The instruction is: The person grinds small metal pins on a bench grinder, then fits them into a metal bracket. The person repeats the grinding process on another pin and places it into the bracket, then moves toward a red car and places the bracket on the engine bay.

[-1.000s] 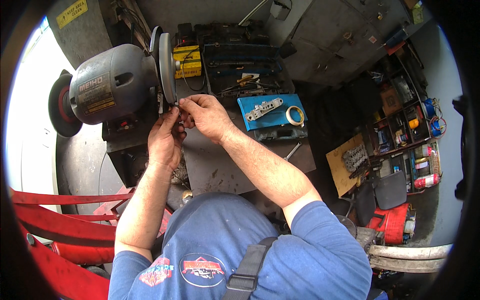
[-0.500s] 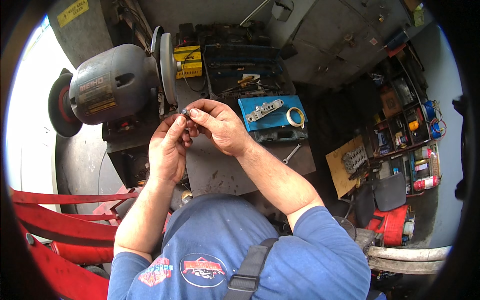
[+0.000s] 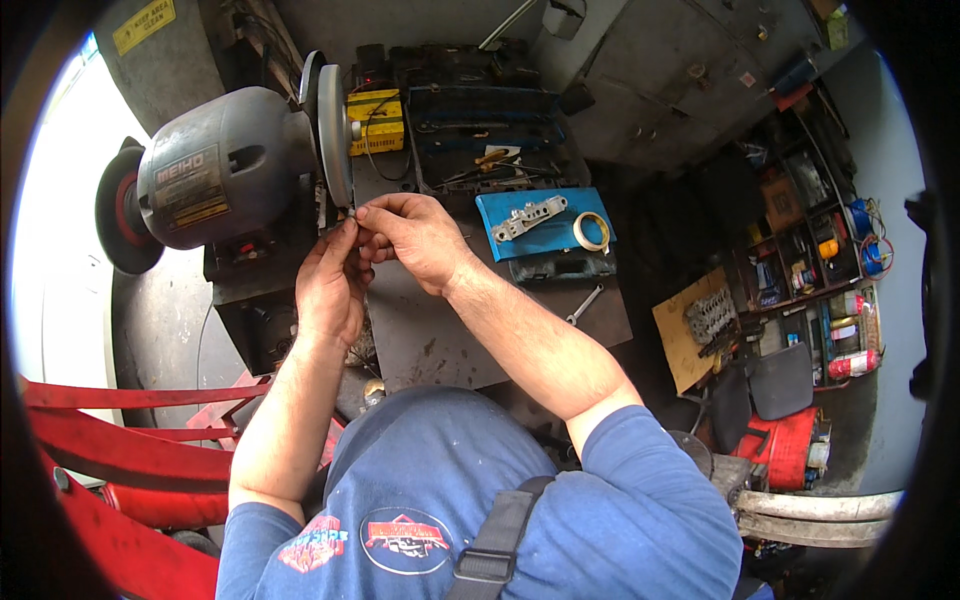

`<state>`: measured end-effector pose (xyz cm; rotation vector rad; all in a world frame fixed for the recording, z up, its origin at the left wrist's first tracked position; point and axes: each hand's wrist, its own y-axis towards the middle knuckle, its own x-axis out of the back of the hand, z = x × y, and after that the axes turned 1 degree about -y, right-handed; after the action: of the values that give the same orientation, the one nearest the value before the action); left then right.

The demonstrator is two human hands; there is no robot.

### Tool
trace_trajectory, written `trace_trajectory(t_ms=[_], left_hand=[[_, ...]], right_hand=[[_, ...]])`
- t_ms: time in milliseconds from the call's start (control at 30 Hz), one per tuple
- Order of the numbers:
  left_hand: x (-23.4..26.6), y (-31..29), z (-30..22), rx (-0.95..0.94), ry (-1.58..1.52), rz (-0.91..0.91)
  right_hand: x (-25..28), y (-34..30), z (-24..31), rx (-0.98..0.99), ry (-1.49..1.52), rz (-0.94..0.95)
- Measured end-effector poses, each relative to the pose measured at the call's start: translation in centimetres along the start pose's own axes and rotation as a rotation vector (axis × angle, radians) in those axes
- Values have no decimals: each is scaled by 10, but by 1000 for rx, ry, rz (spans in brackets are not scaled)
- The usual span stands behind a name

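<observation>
A grey bench grinder [image 3: 225, 170] stands at upper left, its grey wheel [image 3: 334, 130] facing the bench. My left hand [image 3: 330, 285] and my right hand [image 3: 415, 240] meet just below the wheel's lower edge. Their fingertips pinch a very small part [image 3: 358, 218] between them; it is too small to identify. The part is held close to the wheel's rim; I cannot tell if it touches.
A blue case [image 3: 545, 225] carries a metal bracket [image 3: 528, 217] and a tape roll [image 3: 591, 231]. A wrench [image 3: 583, 305] lies on the dark bench top [image 3: 440, 345]. A yellow box [image 3: 374, 120] sits behind the wheel. Red metal frame [image 3: 120, 430] at lower left; cluttered shelves [image 3: 810, 250] at right.
Both hands dropped away from the wheel half a second ago, then rose again, so the small part is back near the wheel's lower rim.
</observation>
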<state>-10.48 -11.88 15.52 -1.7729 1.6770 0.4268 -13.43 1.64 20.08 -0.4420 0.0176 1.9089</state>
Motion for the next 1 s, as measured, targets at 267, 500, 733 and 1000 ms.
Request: trace_trajectory(t_ms=[267,500,733,1000], left_hand=[[2,2,-1,5,11,-21],[1,1,0,-15,-23,-16],[3,2,1,-29,-64,-21],[4,3,2,-37,-84,-21]], right_hand=[[-4,3,7,-59,-48,-31],[-4,0,7,23,-77,-22],[-5,-4,7,122,-185,-45],[-5,-4,5,129,-169,-46]])
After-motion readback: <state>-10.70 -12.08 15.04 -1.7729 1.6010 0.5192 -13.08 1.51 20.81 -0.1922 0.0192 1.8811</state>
